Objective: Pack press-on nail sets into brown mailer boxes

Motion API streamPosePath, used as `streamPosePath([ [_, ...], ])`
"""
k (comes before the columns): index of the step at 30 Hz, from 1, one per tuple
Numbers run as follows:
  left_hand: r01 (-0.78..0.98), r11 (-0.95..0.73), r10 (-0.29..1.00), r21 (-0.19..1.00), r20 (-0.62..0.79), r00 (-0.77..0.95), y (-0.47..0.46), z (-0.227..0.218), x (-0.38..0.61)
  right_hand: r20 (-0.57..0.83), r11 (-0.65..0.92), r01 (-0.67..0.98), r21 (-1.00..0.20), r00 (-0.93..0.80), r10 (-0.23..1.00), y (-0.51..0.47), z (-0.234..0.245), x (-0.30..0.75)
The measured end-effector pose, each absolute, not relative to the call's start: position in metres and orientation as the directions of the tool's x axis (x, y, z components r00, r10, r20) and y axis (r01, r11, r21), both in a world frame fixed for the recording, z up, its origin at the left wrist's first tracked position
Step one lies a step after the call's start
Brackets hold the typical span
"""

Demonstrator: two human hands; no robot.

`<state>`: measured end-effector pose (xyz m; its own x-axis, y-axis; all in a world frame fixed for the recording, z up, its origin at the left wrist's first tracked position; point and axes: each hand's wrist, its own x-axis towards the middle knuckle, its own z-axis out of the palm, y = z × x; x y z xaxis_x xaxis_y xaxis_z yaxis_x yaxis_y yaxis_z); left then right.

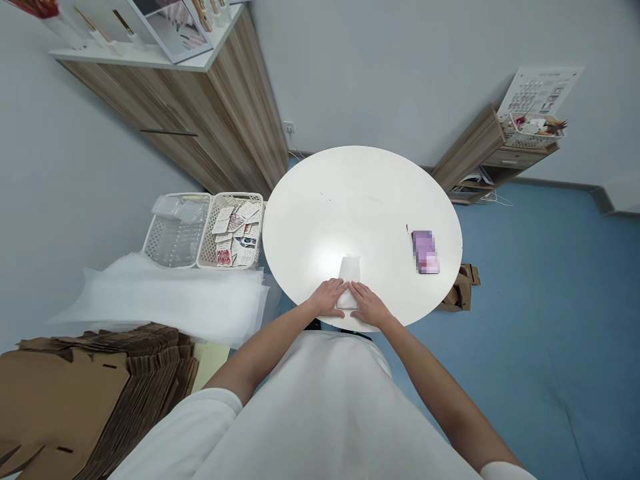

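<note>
A small, flat, whitish folded wrap [350,269], perhaps thin foam sheet, lies near the close edge of the round white table [365,200]. On its left side rests my left hand [327,297], fingers stretched out and the thumb apart, pointing inward along the near edge. My right hand [369,304] lies opposite, its fingers flat on the wrap and its thumb spread. The fingertips of both hands almost meet over the middle. Whether anything is inside the wrap cannot be seen.
A phone-like purple item [425,252], partly blurred, lies on the table's right. Left are a basket of printed cards [235,230], a basket with clear plastic packs [177,230], white sheets [170,297] and stacked brown cardboard [65,393]. Folded cardboard [460,290] lies on the floor.
</note>
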<state>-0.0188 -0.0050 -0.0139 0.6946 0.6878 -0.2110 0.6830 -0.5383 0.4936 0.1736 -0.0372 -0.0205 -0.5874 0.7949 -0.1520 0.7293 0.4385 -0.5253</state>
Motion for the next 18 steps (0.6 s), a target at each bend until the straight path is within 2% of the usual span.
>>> streamPosePath([
  [4, 0.671, -0.496, 0.713, 0.551, -0.182, 0.677, -0.008, -0.015, -0.018, -0.175, 0.429, 0.725, -0.540, -0.595, 0.785, -0.028, -0.018, 0.171],
  [7, 0.648, -0.436, 0.717, 0.624, -0.193, 0.669, -0.008, -0.014, -0.020, -0.213, 0.360, 0.696, -0.621, -0.592, 0.778, -0.023, -0.010, 0.172],
  [11, 0.650, -0.279, 0.776, 0.707, -0.233, 0.586, -0.001, -0.013, -0.019, -0.334, 0.120, 0.684, -0.719, -0.492, 0.804, -0.011, -0.002, 0.173],
  [14, 0.664, -0.085, 0.818, 0.743, -0.329, 0.473, 0.008, -0.015, -0.015, -0.435, -0.067, 0.692, -0.719, -0.373, 0.819, 0.002, -0.002, 0.171],
  [18, 0.621, 0.143, 0.844, 0.771, -0.423, 0.330, 0.015, -0.021, -0.012, -0.494, -0.246, 0.655, -0.714, -0.223, 0.840, 0.012, -0.007, 0.167],
])
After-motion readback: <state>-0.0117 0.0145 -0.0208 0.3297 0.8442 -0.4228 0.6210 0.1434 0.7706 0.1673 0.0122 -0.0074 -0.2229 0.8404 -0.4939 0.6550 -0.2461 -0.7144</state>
